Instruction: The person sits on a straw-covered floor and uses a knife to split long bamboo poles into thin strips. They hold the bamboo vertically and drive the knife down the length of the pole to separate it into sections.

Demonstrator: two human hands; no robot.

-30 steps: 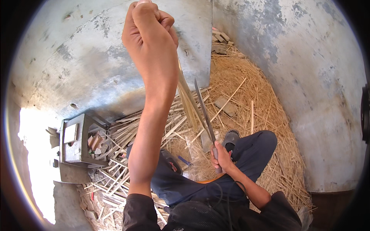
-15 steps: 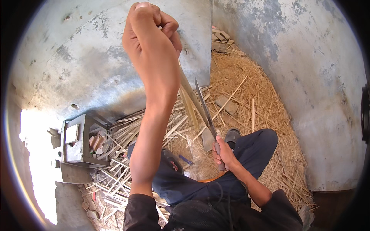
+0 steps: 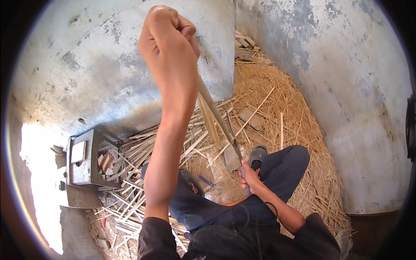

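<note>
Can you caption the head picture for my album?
A strip slants from the raised left hand to the knife in right hand.

The upper end of the strip (image 3: 216, 110) — behind the left hand (image 3: 169, 38) — is hidden.

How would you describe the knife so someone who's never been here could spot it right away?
Start with the person's dark trousers, low in the view. Between the knees, the right hand grips the knife by its handle, blade angled up and away. Its dark, narrow blade sets it apart from the pale strips scattered nearby.
</note>
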